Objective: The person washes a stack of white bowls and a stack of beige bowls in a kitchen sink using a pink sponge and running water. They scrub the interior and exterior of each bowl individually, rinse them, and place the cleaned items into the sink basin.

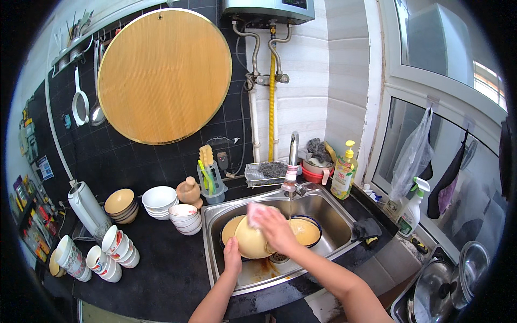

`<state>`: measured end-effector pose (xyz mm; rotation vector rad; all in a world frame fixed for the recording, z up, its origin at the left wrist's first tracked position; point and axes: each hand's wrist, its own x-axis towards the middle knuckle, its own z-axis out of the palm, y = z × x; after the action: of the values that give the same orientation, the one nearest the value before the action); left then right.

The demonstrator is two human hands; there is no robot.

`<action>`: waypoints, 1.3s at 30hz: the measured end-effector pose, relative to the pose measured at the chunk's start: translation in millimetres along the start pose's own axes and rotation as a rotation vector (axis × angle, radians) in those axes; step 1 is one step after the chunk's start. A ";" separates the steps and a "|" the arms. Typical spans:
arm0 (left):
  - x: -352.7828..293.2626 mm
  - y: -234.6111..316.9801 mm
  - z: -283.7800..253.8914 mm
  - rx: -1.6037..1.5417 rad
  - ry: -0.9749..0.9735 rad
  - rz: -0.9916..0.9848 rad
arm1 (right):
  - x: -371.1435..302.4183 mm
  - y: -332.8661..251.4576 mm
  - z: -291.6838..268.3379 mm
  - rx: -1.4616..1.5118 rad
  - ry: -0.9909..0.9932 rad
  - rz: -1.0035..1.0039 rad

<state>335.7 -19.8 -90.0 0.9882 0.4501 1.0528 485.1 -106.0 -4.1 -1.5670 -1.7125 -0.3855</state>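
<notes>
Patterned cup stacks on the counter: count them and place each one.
3: the left stack, the middle stack and the right stack, all on the black counter, left of the sink. Nested cups are partly hidden.

Bowls (306, 232) in sink (336, 239); pump btl (343, 177) R of tap (291, 177); cups (104, 264) far L on ctr (161, 264).

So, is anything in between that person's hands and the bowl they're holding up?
Yes, at the right hand: a pink-and-white cloth or sponge lies between its fingers and the bowl. Nothing visible separates the left hand from the bowl's edge.
</notes>
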 end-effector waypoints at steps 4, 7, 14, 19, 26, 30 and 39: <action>2.0 20.2 30.3 -0.127 0.042 0.027 | 0.0 -40.1 5.0 -0.178 -0.090 -0.274; 7.3 22.8 25.1 -0.120 0.031 0.012 | 6.3 -38.9 5.4 -0.157 -0.088 -0.273; -5.4 37.1 25.0 -0.102 0.011 0.019 | 27.1 31.5 6.6 0.350 0.154 0.323; -2.3 39.5 32.6 -0.065 0.044 0.101 | -33.3 72.1 54.7 1.000 0.182 0.837; -33.1 42.8 58.5 0.706 -0.049 0.390 | -63.9 41.8 28.5 1.504 -0.031 1.257; -44.3 38.5 67.0 0.843 -0.274 0.462 | -89.2 77.1 17.7 1.339 -0.110 1.274; -35.4 11.4 98.7 1.230 -0.951 0.894 | -93.6 100.7 -70.8 1.390 -0.053 1.318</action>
<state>385.1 -94.4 -34.3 2.7791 -0.2722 0.8402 598.7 -200.4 -50.2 -1.1494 -0.3145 1.2280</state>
